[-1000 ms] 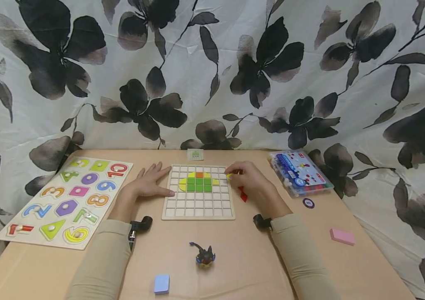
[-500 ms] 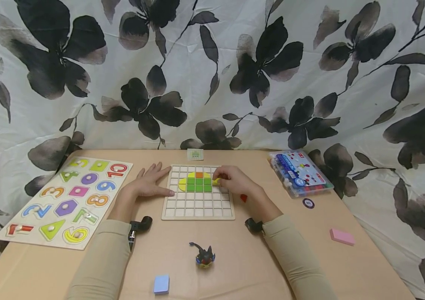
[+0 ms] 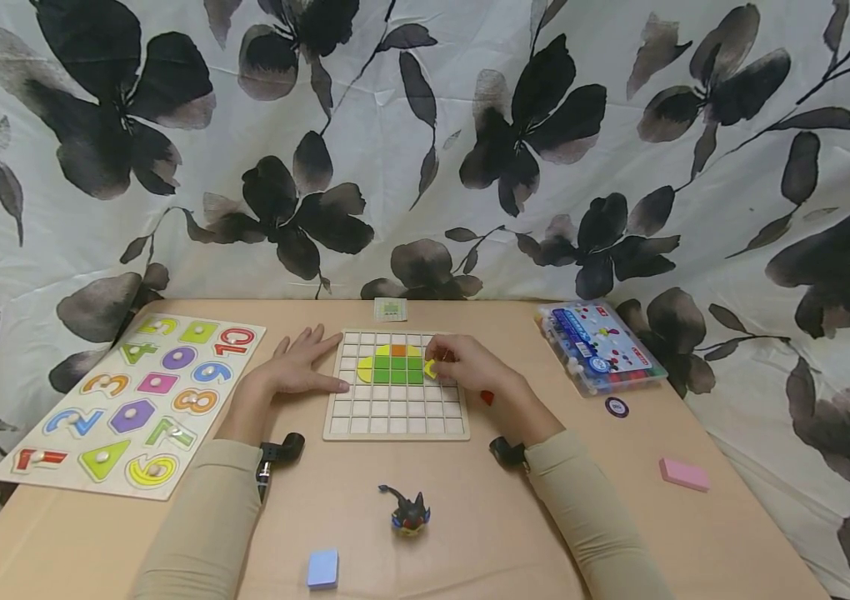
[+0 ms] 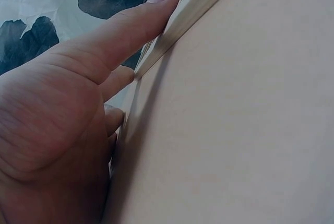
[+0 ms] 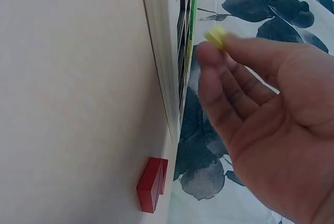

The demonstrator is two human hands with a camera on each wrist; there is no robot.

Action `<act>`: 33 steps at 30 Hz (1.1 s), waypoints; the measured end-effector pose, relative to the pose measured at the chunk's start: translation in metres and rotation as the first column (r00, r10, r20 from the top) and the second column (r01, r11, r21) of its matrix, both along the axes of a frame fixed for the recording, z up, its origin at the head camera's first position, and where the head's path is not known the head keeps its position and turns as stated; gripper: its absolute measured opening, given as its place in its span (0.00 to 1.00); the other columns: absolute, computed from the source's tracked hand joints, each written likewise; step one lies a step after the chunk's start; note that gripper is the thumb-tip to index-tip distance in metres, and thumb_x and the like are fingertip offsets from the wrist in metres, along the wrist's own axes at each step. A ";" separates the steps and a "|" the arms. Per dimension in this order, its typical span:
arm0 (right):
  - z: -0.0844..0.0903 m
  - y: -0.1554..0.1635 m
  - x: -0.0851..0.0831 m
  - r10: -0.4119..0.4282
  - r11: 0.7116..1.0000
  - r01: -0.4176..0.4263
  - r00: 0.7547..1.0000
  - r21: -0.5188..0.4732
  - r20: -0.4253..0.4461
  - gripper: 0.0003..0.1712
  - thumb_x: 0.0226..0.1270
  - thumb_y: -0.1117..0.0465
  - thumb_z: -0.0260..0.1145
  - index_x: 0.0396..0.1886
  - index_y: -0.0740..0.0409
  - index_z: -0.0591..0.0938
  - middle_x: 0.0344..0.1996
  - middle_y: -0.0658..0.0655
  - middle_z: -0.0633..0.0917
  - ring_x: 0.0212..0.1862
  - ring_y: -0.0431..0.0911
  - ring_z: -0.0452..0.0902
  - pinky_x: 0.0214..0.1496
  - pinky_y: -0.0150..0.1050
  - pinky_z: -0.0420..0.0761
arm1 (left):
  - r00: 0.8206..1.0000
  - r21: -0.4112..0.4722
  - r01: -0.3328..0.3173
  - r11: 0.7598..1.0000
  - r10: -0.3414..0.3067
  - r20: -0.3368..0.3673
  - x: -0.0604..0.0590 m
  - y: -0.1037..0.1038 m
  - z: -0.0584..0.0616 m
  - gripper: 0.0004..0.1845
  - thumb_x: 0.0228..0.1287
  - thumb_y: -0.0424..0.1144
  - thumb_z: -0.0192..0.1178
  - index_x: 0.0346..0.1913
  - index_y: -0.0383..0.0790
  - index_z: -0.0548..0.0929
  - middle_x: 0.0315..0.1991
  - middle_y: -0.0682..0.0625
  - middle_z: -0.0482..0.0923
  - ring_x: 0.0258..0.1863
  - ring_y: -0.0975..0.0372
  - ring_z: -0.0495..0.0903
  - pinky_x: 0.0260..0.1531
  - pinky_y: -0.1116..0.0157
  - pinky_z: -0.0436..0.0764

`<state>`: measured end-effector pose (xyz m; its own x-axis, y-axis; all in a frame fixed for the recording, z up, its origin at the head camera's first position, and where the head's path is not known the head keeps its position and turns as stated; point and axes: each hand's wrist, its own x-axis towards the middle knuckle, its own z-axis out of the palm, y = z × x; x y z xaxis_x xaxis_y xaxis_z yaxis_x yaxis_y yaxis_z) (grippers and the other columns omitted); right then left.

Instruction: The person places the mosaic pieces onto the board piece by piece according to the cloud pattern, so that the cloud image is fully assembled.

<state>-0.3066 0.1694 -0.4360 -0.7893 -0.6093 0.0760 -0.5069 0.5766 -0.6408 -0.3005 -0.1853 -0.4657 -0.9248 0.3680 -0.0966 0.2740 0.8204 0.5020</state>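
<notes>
A white grid board (image 3: 397,423) lies on the table, with green square tiles (image 3: 398,370), an orange tile (image 3: 399,350) and yellow tiles (image 3: 365,369) set in its upper middle. My left hand (image 3: 299,364) rests at the board's left edge, thumb and a finger touching the frame, fingers spread; the left wrist view shows the thumb on the rim. Over the board's right side, my right hand (image 3: 472,367) pinches a small yellow tile (image 5: 215,37) between thumb and index finger, just right of the green tiles. Red tiles (image 5: 152,185) lie beside the board, partly hidden by the right hand in the head view.
On the left lies a number-and-shape puzzle board (image 3: 132,408). A clear plastic box (image 3: 601,346), a dark round token (image 3: 617,407) and a pink block (image 3: 684,473) are at right. A pattern card (image 3: 391,309) lies behind the board; a dark toy figure (image 3: 410,512) and blue block (image 3: 323,569) lie in front.
My right hand has moved left from the board's right edge to beside the green tiles, carrying the yellow tile, which has turned in the fingers. The left hand has stayed put.
</notes>
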 end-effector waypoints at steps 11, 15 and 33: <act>-0.005 0.004 -0.003 -0.070 0.997 0.069 0.997 0.025 0.040 0.06 0.65 0.63 0.76 0.36 0.55 0.85 0.28 0.51 0.84 0.31 0.43 0.78 0.34 0.32 0.79 | 1.000 -0.002 0.001 1.000 -0.001 0.004 0.000 -0.001 0.000 0.60 0.55 0.70 0.69 0.84 0.45 0.55 0.85 0.33 0.37 0.84 0.36 0.33 0.79 0.34 0.30; -0.007 0.004 -0.004 -0.089 0.995 0.088 0.996 0.043 0.031 0.05 0.66 0.62 0.76 0.36 0.54 0.86 0.28 0.51 0.83 0.31 0.43 0.77 0.32 0.32 0.78 | 1.000 0.002 0.003 1.000 -0.003 0.005 0.002 0.000 0.001 0.60 0.55 0.71 0.69 0.84 0.46 0.55 0.85 0.33 0.37 0.84 0.37 0.33 0.79 0.34 0.30; -0.008 0.002 -0.002 -0.050 0.992 0.052 0.998 0.112 -0.026 0.10 0.64 0.63 0.77 0.45 0.52 0.92 0.41 0.48 0.90 0.44 0.45 0.78 0.51 0.38 0.82 | 1.000 0.012 0.001 1.000 -0.001 0.000 0.003 0.000 0.002 0.61 0.54 0.70 0.70 0.83 0.44 0.56 0.85 0.32 0.38 0.84 0.35 0.34 0.79 0.34 0.30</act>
<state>-0.3088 0.1719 -0.4439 -0.8183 -0.5741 0.0278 -0.4891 0.6701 -0.5583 -0.2979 -0.1854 -0.4642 -0.9244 0.3701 -0.0922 0.2748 0.8139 0.5119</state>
